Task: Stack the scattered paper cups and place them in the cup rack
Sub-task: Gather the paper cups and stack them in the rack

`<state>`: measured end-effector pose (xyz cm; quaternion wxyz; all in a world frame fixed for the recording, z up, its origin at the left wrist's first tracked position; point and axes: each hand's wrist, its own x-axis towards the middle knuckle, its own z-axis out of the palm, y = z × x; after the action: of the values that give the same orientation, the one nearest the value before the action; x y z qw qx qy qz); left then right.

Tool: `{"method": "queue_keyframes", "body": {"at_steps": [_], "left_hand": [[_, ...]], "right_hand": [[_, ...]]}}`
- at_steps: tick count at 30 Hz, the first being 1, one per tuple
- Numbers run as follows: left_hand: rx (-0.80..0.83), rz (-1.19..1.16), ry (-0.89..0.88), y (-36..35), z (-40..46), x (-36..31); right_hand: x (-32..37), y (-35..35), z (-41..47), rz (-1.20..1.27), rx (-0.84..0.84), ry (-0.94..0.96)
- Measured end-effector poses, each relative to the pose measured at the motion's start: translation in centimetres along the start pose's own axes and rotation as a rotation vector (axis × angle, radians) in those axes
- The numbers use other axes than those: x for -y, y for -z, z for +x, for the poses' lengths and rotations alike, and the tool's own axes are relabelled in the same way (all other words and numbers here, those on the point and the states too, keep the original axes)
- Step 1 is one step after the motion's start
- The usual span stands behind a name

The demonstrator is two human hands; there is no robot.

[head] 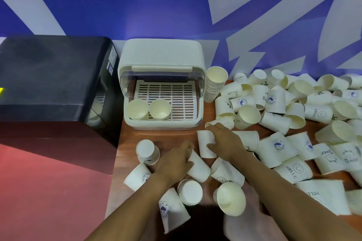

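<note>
Nearest, blurred pale cloth (242, 227) is hiding table edge. Left hand (172, 164) is gripping a tipped cup (197, 168); right hand (225, 142) is grasping another cup (205, 143). Loose cups (293, 107) are crowding 2 o'clock, some cut off. Cup rack (162, 86) at 12, w/ two cups (148, 109) inside.

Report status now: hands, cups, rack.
Left hand grips one cup; right hand grips another cup. Rack open, two cup stacks inside. Loose cups crowd the table.

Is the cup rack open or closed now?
Open: the cup rack has its front cover lifted, and two cups stand upright on its tray.
</note>
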<state>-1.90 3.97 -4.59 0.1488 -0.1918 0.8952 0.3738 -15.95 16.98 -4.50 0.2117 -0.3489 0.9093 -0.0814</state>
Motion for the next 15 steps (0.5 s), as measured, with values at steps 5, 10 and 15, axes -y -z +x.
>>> {"method": "queue_keyframes", "body": {"at_steps": [5,10,15], "left_hand": [[-0.103,-0.016,-0.083,1.9,-0.8,0.0],[-0.189,0.051,-0.131,5.5,-1.5,-0.1],[-0.257,0.048,-0.152,9.4,-2.4,0.0]], "right_hand": [[0.1,1.0,-1.4,0.120,-0.055,-0.057],[1.3,2.4,-2.2,0.214,-0.133,-0.020],[3.5,4.0,-2.2,0.213,-0.246,0.006]]}}
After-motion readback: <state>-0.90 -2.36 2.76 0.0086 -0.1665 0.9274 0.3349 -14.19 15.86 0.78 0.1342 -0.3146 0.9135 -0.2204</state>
